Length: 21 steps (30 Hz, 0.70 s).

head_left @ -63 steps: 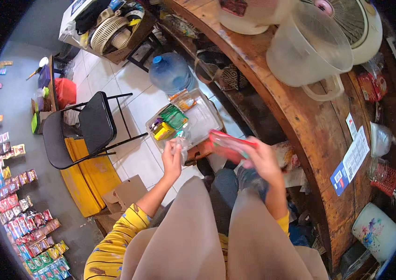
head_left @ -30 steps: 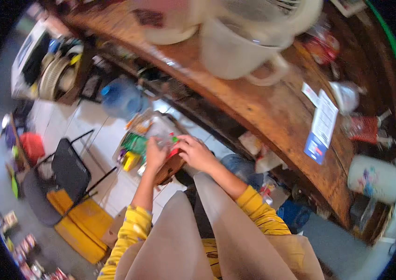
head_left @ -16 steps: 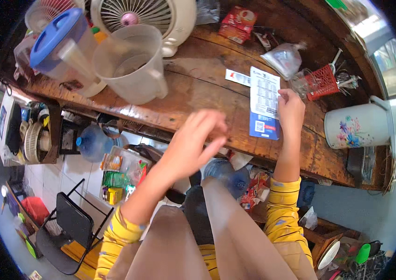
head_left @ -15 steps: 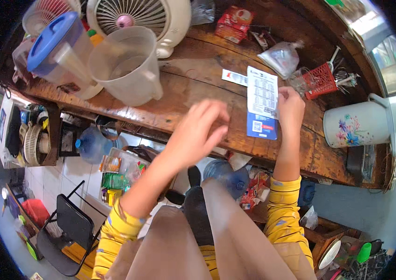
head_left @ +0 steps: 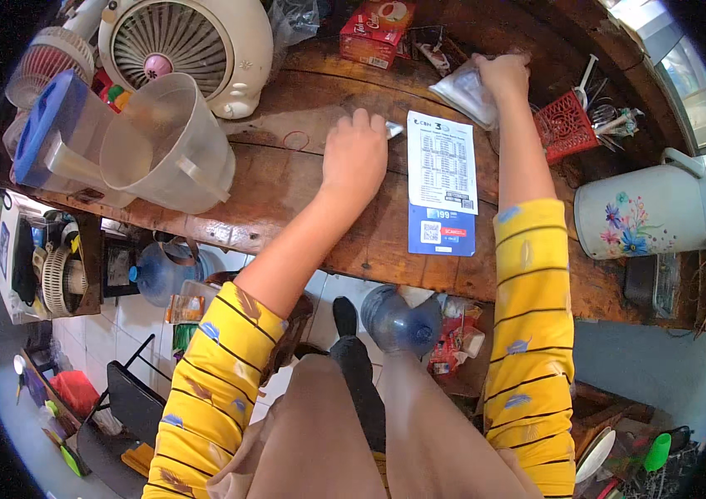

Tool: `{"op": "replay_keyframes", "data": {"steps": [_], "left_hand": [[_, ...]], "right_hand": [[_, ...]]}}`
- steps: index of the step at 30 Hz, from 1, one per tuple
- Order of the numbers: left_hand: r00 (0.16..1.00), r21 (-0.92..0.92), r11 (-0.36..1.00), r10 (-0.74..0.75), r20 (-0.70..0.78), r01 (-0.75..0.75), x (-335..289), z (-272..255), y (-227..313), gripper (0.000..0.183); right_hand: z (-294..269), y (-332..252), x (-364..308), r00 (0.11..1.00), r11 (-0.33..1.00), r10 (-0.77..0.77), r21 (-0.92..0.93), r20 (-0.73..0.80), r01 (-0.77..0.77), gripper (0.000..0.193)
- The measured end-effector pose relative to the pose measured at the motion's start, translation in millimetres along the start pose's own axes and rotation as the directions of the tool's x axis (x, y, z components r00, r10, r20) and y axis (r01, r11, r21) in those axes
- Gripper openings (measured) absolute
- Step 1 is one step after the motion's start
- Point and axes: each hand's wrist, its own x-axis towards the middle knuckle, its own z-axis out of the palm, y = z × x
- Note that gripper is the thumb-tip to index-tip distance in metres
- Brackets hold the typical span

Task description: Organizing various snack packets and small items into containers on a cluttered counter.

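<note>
My left hand [head_left: 355, 158] rests on the wooden table with its fingers curled down over a small white strip [head_left: 393, 129]; only one end of the strip shows past the fingertips. Farther back on the right, my right hand [head_left: 504, 75] grips the top of a clear plastic bag [head_left: 464, 93] with whitish contents that I cannot make out. Between my arms lies a printed white paper [head_left: 442, 162], partly over a blue card [head_left: 442, 233]. Both lie flat, untouched by either hand.
At left stand a clear plastic pitcher [head_left: 174, 137], a blue-lidded jug [head_left: 57, 137] and a white fan [head_left: 190, 50]. A red box [head_left: 374, 33] sits at the back. To the right are a red basket [head_left: 565, 126] of utensils and a flowered white container [head_left: 640, 208].
My right hand has moved from the printed paper's edge back to the plastic bag and taken hold of it. My left hand has come down onto the white strip. The view has shifted.
</note>
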Motion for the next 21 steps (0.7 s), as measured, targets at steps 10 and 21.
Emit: {"op": "replay_keyframes", "data": {"steps": [10,21], "left_hand": [[0.958,-0.794,0.536,-0.169,0.230,0.286,-88.3,-78.8,-26.7,0.019],[0.546,-0.590,0.205,-0.682,0.486,0.781,-341.0,-126.4,-135.3,0.036]], "right_hand": [[-41.9,-28.6,-57.2,0.936,0.907,-0.349,0.266,0.045,0.325,0.073],[-182.4,-57.2,-257.3,0.820,0.642,-0.439,0.766,0.367,0.001,0.092]]}}
